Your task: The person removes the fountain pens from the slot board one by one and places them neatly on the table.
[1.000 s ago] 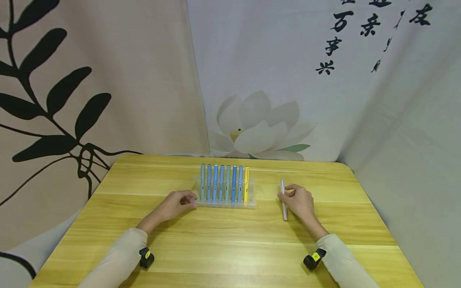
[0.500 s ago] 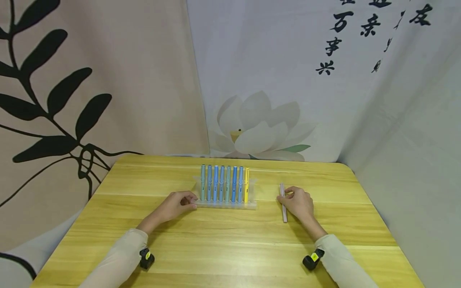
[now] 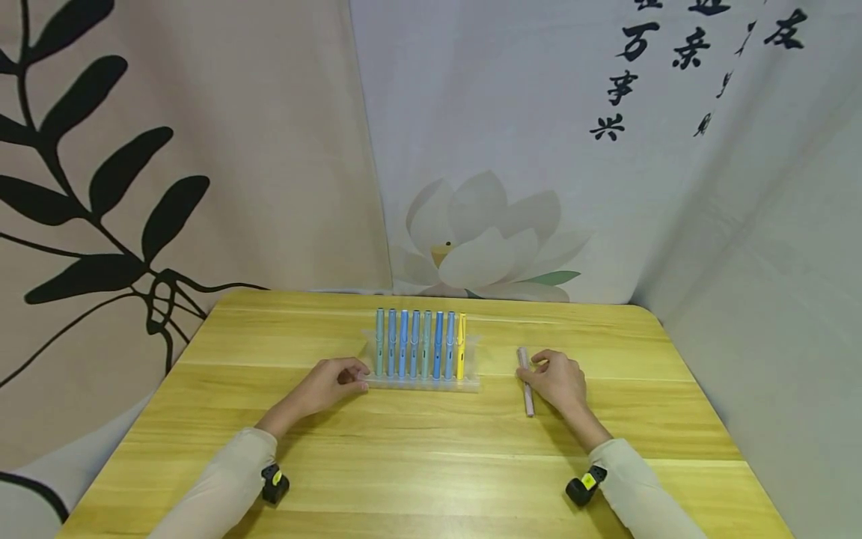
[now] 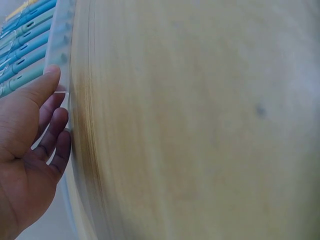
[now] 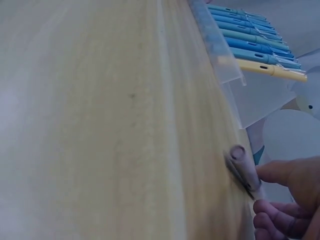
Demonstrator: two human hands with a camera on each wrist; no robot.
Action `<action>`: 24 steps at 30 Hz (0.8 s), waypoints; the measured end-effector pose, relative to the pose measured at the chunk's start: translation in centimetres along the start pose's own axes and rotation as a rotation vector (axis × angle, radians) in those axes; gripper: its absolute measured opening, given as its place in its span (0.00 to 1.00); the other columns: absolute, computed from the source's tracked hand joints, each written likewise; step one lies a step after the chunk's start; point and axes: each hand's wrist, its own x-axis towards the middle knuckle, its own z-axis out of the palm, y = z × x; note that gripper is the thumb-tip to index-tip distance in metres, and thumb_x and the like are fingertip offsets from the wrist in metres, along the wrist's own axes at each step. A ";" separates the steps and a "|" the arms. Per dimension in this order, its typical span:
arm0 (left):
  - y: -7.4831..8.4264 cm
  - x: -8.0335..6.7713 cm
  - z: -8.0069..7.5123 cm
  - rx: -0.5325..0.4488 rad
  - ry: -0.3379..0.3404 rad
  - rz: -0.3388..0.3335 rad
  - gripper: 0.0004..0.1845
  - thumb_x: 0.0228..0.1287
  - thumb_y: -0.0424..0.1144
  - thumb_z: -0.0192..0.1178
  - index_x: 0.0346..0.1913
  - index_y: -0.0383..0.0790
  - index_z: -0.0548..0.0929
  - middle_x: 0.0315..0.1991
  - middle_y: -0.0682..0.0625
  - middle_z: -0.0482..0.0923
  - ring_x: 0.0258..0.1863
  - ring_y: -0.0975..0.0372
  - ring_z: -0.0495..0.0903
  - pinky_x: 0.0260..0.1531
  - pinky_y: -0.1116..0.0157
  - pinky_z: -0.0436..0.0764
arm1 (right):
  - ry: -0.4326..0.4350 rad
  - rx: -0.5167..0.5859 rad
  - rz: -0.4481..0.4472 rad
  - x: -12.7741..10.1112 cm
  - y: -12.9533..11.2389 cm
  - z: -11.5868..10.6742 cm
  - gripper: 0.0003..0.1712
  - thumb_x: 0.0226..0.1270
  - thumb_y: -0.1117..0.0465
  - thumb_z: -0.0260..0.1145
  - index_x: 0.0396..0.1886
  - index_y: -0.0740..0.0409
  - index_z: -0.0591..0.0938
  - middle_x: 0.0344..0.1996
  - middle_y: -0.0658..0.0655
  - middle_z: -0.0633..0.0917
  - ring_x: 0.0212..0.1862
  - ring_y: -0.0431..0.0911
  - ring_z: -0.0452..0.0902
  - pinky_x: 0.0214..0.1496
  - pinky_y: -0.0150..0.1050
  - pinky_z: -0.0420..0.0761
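Note:
A clear pen rack (image 3: 423,382) stands mid-table and holds several capped pens (image 3: 414,352), blue and green ones plus a yellow pen (image 3: 461,355) at its right end. My left hand (image 3: 330,384) pinches the rack's near left corner, and the left wrist view shows the thumb (image 4: 42,85) on the rack's edge (image 4: 61,55) with the fingers curled below. To the right of the rack, my right hand (image 3: 557,380) pinches a pale pink pen (image 3: 526,383) low over the wood. In the right wrist view the pink pen (image 5: 243,171) sits at my fingertips (image 5: 272,215).
The wooden table (image 3: 431,464) has rounded far corners and is hemmed in by hanging cloth backdrops on the left, back and right. A small black and yellow device sits on each wrist (image 3: 584,485).
My right hand has drawn the pink pen slightly left and nearer to me. The left hand and the rack have stayed put.

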 end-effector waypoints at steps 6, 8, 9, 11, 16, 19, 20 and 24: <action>0.1 -0.1 0.0 0.000 0.002 0.000 0.10 0.71 0.41 0.66 0.51 0.42 0.86 0.36 0.57 0.81 0.36 0.64 0.78 0.39 0.67 0.80 | 0.011 0.030 -0.033 -0.2 -0.9 -1.0 0.24 0.61 0.50 0.76 0.49 0.62 0.87 0.30 0.55 0.88 0.26 0.45 0.79 0.26 0.39 0.74; 0.1 -0.1 0.0 0.001 0.004 0.002 0.10 0.71 0.40 0.66 0.51 0.42 0.86 0.36 0.57 0.81 0.36 0.64 0.78 0.38 0.67 0.80 | 0.017 0.040 -0.057 -0.3 -1.3 -1.4 0.23 0.62 0.50 0.76 0.50 0.62 0.87 0.31 0.55 0.89 0.28 0.46 0.81 0.28 0.39 0.75; 0.1 -0.1 -0.1 0.000 0.004 0.003 0.10 0.71 0.40 0.66 0.51 0.42 0.86 0.36 0.57 0.81 0.36 0.65 0.78 0.38 0.67 0.80 | 0.020 0.046 -0.070 -0.4 -1.6 -1.6 0.23 0.62 0.50 0.76 0.50 0.61 0.87 0.32 0.55 0.89 0.29 0.46 0.82 0.29 0.39 0.76; 0.0 -0.1 0.0 0.003 0.004 0.006 0.10 0.71 0.40 0.66 0.51 0.42 0.86 0.36 0.57 0.81 0.36 0.65 0.78 0.38 0.67 0.80 | 0.026 0.065 -0.097 -0.6 -2.1 -1.8 0.23 0.63 0.50 0.76 0.50 0.61 0.87 0.34 0.56 0.89 0.32 0.48 0.84 0.31 0.40 0.78; 0.0 -0.1 0.0 0.004 0.001 0.005 0.10 0.71 0.41 0.66 0.51 0.43 0.86 0.36 0.58 0.81 0.36 0.65 0.78 0.39 0.67 0.80 | 0.042 0.141 -0.155 -1.1 -3.6 -2.4 0.21 0.65 0.51 0.75 0.50 0.61 0.88 0.37 0.56 0.90 0.38 0.52 0.87 0.36 0.44 0.84; 0.0 0.0 0.0 0.000 0.000 0.004 0.10 0.71 0.41 0.66 0.51 0.43 0.86 0.36 0.57 0.81 0.36 0.64 0.78 0.39 0.67 0.80 | 0.042 0.188 -0.174 -1.4 -4.4 -2.5 0.20 0.66 0.51 0.75 0.51 0.59 0.88 0.37 0.54 0.90 0.40 0.53 0.87 0.40 0.47 0.85; 0.0 0.0 0.0 -0.001 0.000 0.003 0.10 0.71 0.41 0.66 0.51 0.43 0.86 0.36 0.57 0.81 0.36 0.64 0.78 0.39 0.67 0.80 | 0.040 0.206 -0.175 -1.5 -4.7 -2.5 0.20 0.66 0.51 0.75 0.51 0.58 0.88 0.38 0.54 0.90 0.40 0.52 0.87 0.41 0.47 0.85; 0.0 0.0 0.0 -0.004 -0.001 0.002 0.11 0.71 0.41 0.66 0.51 0.43 0.86 0.37 0.57 0.81 0.37 0.64 0.78 0.39 0.67 0.80 | 0.018 0.275 -0.178 -1.9 -5.5 -2.2 0.20 0.66 0.49 0.75 0.52 0.55 0.87 0.39 0.53 0.90 0.42 0.51 0.87 0.44 0.47 0.86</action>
